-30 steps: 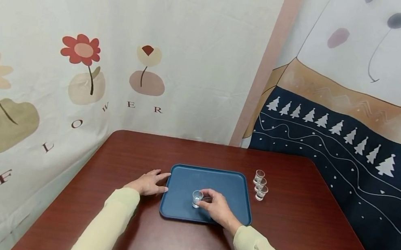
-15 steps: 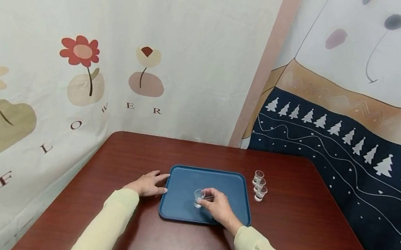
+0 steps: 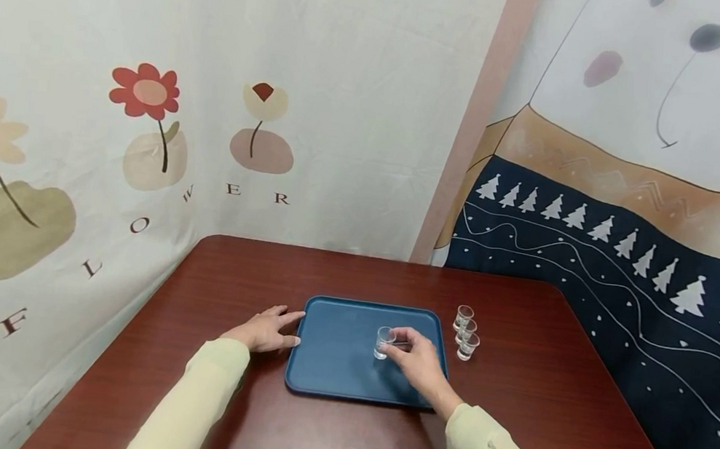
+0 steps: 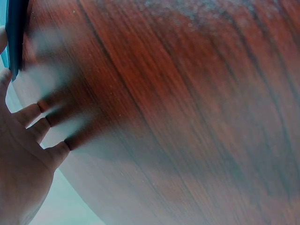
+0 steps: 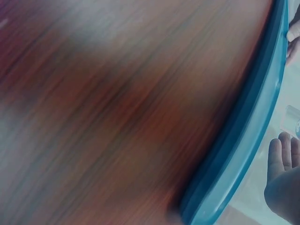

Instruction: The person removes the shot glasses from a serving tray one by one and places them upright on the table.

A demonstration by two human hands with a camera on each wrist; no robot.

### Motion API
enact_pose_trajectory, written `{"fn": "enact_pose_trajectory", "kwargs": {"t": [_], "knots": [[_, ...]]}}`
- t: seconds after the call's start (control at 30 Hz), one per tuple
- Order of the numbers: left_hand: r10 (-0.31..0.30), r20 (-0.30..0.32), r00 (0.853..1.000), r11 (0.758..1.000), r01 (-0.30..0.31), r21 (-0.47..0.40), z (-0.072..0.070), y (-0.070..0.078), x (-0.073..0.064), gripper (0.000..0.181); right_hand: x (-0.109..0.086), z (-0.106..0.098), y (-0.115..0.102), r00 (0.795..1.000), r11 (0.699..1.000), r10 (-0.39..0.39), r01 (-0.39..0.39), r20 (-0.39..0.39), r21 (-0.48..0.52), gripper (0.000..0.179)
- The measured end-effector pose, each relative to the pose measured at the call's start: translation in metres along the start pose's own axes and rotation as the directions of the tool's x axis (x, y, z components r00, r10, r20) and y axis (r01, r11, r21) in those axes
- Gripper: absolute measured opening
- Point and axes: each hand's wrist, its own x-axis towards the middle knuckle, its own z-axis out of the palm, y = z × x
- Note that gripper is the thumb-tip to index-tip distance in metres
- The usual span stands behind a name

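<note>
My right hand [image 3: 419, 362] pinches a small clear shot glass [image 3: 382, 343] between thumb and fingers over the blue tray [image 3: 324, 376]. The glass stands upright, right of the tray's middle; whether its base touches the tray I cannot tell. Fingers spread, my left hand [image 3: 264, 331] rests at the tray's left edge, thumb and index finger against the rim. In the left wrist view the other fingertips of that left hand [image 4: 23, 150] touch the table. Only part of the right hand [image 5: 286, 187] and a blurred bit of the glass [image 5: 291, 121] show in the right wrist view.
Three more shot glasses [image 3: 466, 332] stand in a close row on the table, just right of the tray. The reddish-brown wooden table [image 3: 324, 440] reaches back to a flower-printed cloth [image 3: 359, 107]. A dark blue tree-printed cloth [image 3: 598, 279] hangs at the right.
My right hand has carried the shot glass rightward and a little away from me, from about the tray's middle toward its right side. The left hand and the three glasses have stayed put.
</note>
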Motion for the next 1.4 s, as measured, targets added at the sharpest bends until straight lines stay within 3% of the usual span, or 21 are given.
{"fn": "enact_pose_trajectory", "kwargs": {"t": [0.47,0.9,1.4], "knots": [[0.012,0.007,1.0,1.0,-0.012,-0.01,0.0,-0.002,-0.001,0.066,-0.006,-0.042,0.015,0.988,1.0,0.027,-0.028,-0.152,-0.006,0.033],[0.009,0.004,1.0,1.0,-0.009,-0.007,0.002,-0.003,0.002,0.067,-0.017,-0.074,0.033,0.956,0.993,0.094,-0.11,-0.278,-0.043,0.032],[-0.003,0.006,1.0,1.0,0.003,-0.012,0.001,-0.001,0.001,0.067,-0.031,-0.098,0.061,0.934,0.972,0.132,-0.187,-0.332,-0.14,0.034]]}}
